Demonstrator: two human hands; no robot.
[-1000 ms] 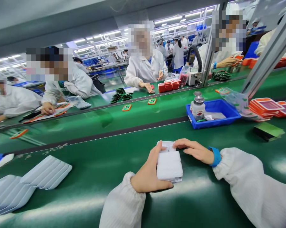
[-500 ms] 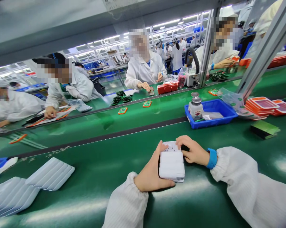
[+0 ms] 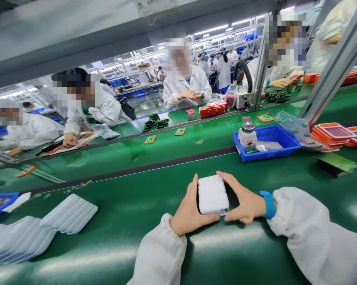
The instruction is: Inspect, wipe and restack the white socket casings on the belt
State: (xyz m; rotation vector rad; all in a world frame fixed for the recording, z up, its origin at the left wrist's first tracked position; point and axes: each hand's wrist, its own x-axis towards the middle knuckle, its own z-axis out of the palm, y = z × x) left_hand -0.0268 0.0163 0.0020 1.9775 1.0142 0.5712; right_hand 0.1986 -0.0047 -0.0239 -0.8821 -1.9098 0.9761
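A small white plastic case (image 3: 213, 194) with a rounded, ribbed top rests on the green work surface in front of me. My left hand (image 3: 190, 209) is curved around its left side, thumb along the near edge and fingers reaching to the far left corner. On the opposite side, my right hand (image 3: 246, 201) spans it, fingertips at the far right corner and thumb by the near right corner. A gap shows between the right palm and the case. Its underside is hidden.
Fanned white plastic shells (image 3: 70, 213) lie at left. Beyond the case sits a blue tray (image 3: 267, 152) with a dispenser bottle (image 3: 247, 134). Orange-rimmed frames (image 3: 332, 134) and a green pad (image 3: 337, 164) are at right. Circuit boards (image 3: 150, 139) lie on the belt; several co-workers sit across.
A slotted white part that stuck out beyond the case's far edge no longer shows. My right hand has shifted from that far part to the case's right side, its thumb now at the near corner.
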